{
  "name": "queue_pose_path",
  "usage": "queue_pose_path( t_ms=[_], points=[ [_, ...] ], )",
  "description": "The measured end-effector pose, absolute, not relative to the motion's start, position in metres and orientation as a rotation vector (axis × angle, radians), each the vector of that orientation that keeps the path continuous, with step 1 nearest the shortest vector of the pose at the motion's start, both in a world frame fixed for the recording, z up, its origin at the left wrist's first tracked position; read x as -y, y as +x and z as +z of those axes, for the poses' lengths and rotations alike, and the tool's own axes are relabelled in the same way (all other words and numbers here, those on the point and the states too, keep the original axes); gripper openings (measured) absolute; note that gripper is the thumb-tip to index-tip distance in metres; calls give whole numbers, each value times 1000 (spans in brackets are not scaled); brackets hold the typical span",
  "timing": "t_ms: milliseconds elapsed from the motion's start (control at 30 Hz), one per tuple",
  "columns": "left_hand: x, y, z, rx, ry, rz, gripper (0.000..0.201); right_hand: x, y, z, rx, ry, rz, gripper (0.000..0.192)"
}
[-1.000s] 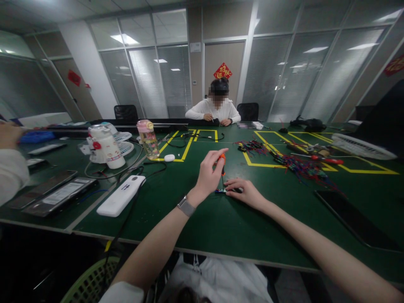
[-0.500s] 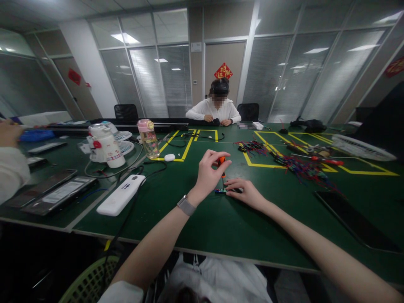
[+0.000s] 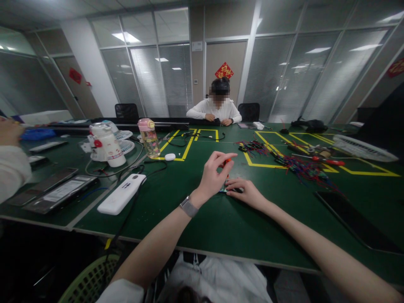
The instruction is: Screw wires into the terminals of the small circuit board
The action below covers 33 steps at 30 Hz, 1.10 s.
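Note:
My left hand is curled around an orange-handled screwdriver, which stands roughly upright and is partly covered by the fingers. Below it, a small green circuit board lies on the table. My right hand rests on the tabletop with its thumb and fingertips gripping the right side of this board. The screwdriver's tip and much of the board are hidden by my hands.
Bundles of red and blue wires lie right of centre, near red-handled tools. A black phone-like slab lies at right. On the left are a white power bank-like case, bottles and cables. Across the table sits a person.
My left hand has shifted slightly right and its wrist has turned, covering more of the screwdriver. My right hand stays on the board. The person opposite has moved one hand slightly.

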<state>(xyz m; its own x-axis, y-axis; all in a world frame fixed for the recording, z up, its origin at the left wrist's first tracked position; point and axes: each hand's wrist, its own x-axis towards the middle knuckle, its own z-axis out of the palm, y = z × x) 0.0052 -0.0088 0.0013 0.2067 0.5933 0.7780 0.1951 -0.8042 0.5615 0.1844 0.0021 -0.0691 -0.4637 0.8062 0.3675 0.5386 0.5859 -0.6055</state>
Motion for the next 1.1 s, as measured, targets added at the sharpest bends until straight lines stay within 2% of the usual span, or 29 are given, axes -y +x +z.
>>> queue_pose_path(
  t_ms=[133, 467, 633, 733, 967, 1100],
  points=[
    [6, 7, -1, -600, 2042, 1565, 32, -1, 184, -68, 2186, -1069, 536, 14],
    [5, 4, 2, -884, 2086, 1810, 15, -2, 185, -68, 2179, -1055, 552, 15],
    [8, 4, 2, -699, 2135, 1647, 30, -1, 184, -68, 2181, -1072, 548, 15],
    [7, 5, 2, -694, 2132, 1615, 29, 0, 184, -67, 2183, -1078, 539, 14],
    [6, 4, 2, -846, 2095, 1796, 18, 0, 183, -66, 2183, -1073, 540, 14],
    [8, 3, 3, -757, 2174, 1736, 27, -1, 183, -67, 2189, -1067, 525, 14]
  ],
)
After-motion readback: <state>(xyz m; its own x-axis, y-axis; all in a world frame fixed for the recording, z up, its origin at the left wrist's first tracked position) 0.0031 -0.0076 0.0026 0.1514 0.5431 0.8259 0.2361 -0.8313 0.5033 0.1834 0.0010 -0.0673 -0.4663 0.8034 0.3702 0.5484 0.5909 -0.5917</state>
